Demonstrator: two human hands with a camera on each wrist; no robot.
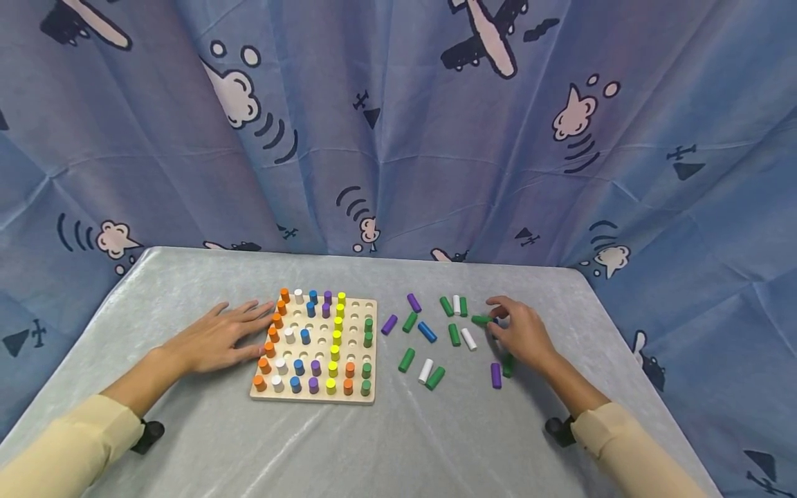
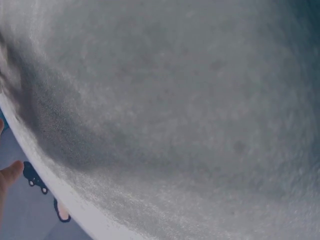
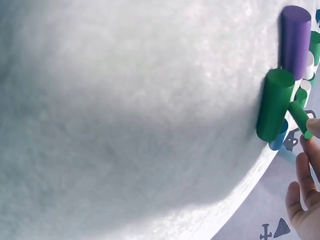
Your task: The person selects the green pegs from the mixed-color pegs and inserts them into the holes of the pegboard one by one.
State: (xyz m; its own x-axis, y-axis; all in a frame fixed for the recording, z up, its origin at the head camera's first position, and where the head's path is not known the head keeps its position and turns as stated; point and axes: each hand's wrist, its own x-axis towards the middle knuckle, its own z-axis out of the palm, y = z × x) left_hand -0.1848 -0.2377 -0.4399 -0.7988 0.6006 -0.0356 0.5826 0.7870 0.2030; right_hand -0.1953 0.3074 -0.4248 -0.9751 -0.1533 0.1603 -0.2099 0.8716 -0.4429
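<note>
A pale wooden pegboard [image 1: 357, 332] lies left of centre in the head view, with orange, white, blue, purple, yellow and green pegs standing in part of its holes. My left hand [image 1: 218, 337] lies flat along the board's left edge, fingers spread and fingertips right at the orange pegs. Between thumb and forefinger, my right hand [image 1: 521, 332] pinches one end of a green peg [image 3: 300, 119] at the right of the loose pegs. Another green peg [image 3: 275, 105] and a purple peg [image 3: 296, 42] lie close by, partly under that hand in the head view.
Loose pegs lie scattered between the board and my right hand: several green ones, a blue peg [image 1: 427, 332], white ones such as this white peg [image 1: 425, 371], and purple ones. A patterned blue curtain [image 1: 398, 138] hangs behind the grey-covered table [image 1: 311, 456].
</note>
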